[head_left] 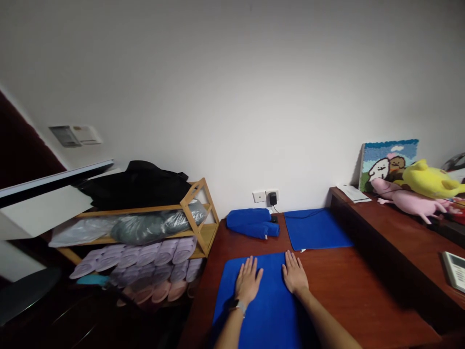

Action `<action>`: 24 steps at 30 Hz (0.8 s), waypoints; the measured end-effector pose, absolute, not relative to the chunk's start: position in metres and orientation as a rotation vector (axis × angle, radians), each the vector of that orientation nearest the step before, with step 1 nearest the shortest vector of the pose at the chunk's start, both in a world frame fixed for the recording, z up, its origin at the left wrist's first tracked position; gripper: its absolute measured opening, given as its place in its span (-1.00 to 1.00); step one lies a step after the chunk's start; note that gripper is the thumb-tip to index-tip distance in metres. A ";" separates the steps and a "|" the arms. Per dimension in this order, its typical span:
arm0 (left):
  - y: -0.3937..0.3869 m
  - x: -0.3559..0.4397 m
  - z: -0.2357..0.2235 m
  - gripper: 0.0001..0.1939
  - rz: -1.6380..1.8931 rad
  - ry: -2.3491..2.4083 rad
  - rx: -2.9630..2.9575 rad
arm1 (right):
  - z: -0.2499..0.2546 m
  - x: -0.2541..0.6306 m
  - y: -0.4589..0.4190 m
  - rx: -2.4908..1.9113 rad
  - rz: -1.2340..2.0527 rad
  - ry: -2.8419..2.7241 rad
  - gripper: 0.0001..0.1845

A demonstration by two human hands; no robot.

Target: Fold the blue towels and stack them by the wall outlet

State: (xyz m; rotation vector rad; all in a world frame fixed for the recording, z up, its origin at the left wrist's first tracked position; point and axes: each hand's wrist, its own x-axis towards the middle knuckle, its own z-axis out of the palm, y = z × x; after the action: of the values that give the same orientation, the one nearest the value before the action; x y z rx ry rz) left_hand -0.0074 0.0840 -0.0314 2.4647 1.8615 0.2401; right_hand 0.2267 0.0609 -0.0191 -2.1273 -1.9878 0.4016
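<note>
Left hand (249,281): laid out palm down, fingers straight and nearly together with the thumb apart, gripping nothing; a watch (238,305) sits on the wrist behind them.
Right hand (295,275): likewise stretched flat, nothing pinched, its fingertips by the far right corner of the near cloth; whether its palm rests on fabric or partly on wood is hard to tell here.
Near cloth (269,310): spread under the left fingers, filling the gap between both hands and running back toward the wrists. The hands' wide placing probably keeps it flat and square.
Folded cloth (250,223): straight ahead of the left fingertips, well apart from them, in a thick, rounded bundle; likely set back there to leave room nearer the hands.
Far cloth (316,230): beyond the right fingertips and off to their right, lying flat, a small pale tag at its near edge.
Plug (272,198): on the wall ahead of the fingers, black and boxy, with a thin cord.
Fabric: all three cloths are bright blue, matte and soft-looking; the near one is smooth, with a rounded far left corner.
Tabletop (363,276): reddish-brown wood with a slight sheen, to the right of the right fingers.
Plush toys (407,201): far right of the right fingers, pink and yellow, plump and rounded.
Rack (183,206): left of the left fingers, pale slatted wood, with ridged lilac slippers (148,254) in rows.
</note>
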 end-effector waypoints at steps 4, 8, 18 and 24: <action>0.085 -0.089 -0.037 -0.26 0.215 2.107 2.364 | -0.020 0.226 0.059 -2.138 0.404 -1.988 -0.26; 0.083 -0.111 -0.042 -0.25 0.242 2.147 2.362 | -0.019 0.225 0.060 -2.159 0.401 -1.996 -0.25; 0.082 -0.103 -0.040 -0.24 0.255 2.140 2.351 | -0.014 0.224 0.036 -2.154 0.433 -1.989 -0.27; 0.081 -0.096 -0.024 -0.27 0.203 2.143 2.344 | -0.021 0.222 0.021 -2.129 0.426 -1.999 -0.26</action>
State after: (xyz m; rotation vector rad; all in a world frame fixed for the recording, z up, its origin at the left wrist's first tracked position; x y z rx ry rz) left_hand -0.0965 0.0810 -0.0242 2.3442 2.1430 0.2033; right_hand 0.2221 0.0212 -0.0207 -2.1291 -1.9993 0.4263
